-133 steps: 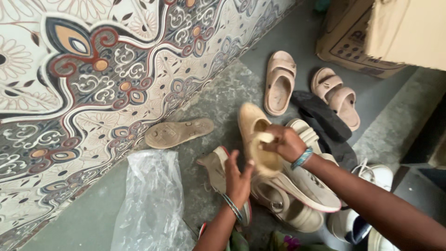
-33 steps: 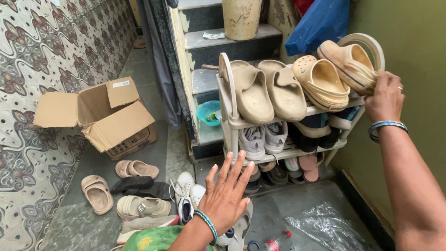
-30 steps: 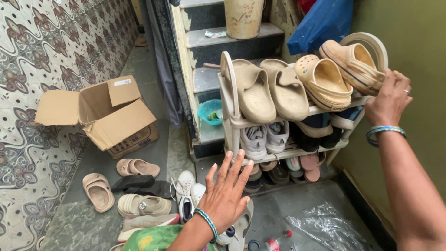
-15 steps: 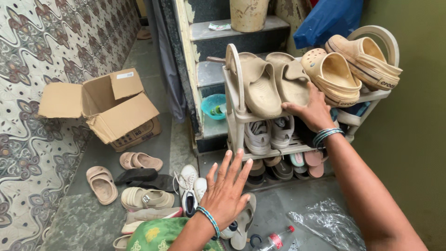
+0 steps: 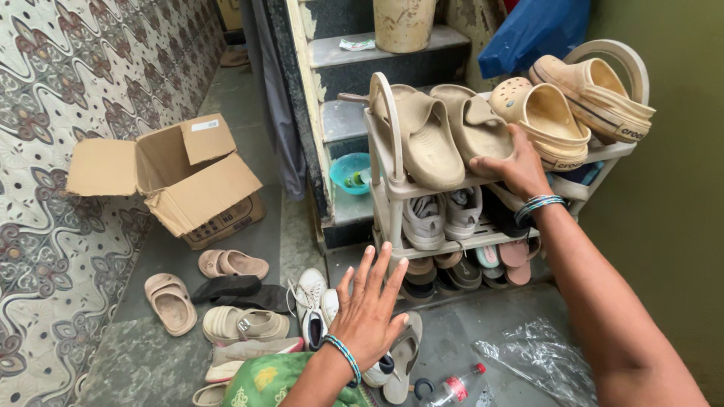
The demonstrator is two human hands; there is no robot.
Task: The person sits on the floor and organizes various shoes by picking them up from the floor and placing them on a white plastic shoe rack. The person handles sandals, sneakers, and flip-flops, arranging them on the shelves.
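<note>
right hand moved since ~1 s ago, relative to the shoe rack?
Yes. The right hand went from the shoe rack's right end, by the clogs, leftward and down to the middle of the top shelf, now touching a tan slipper.

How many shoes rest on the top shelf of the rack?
4, all in a row: two tan clogs at the left, the second under the right hand, then two beige perforated clogs at the right.
</note>
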